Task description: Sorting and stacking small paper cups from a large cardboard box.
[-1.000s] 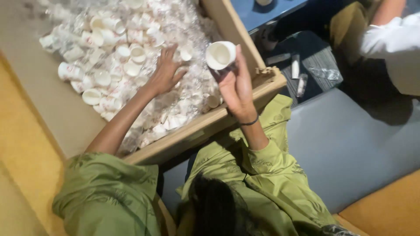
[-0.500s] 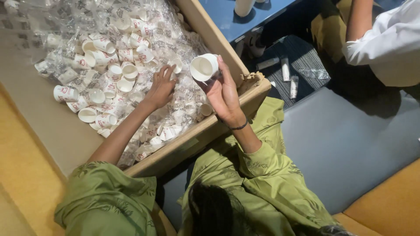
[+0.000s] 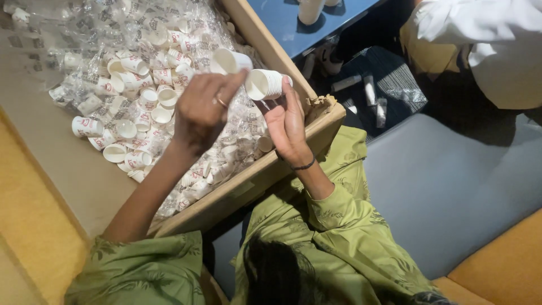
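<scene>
Cup in right hand: I see a small white paper cup (image 3: 264, 84) lying on its side, mouth towards the left, held up over the box edge.
Right hand: my right hand (image 3: 287, 121) is palm up, fingers curled loosely round that cup's far end, thumb side open.
Cup in left hand: a second white cup (image 3: 230, 61), tilted, sits just beside the first, close to touching it.
Left hand: my left hand (image 3: 200, 110) is closed in a pinch on the second cup, fingertips at its lower rim; a ring shows on one finger.
Box: a long wooden-sided tray (image 3: 265, 45) runs under both hands.
Contents: a heap of loose white cups (image 3: 138, 96) lies mixed with crinkled clear plastic wrappers (image 3: 90, 25).
Clothing: green sleeves (image 3: 339, 226) on both arms, dark band at the right wrist.
Beyond the box: blue table (image 3: 339, 11) with a white cup stack on it, and another person's white sleeve (image 3: 485, 39) at top right.
Seat: grey cushion (image 3: 451, 186) to the right.
</scene>
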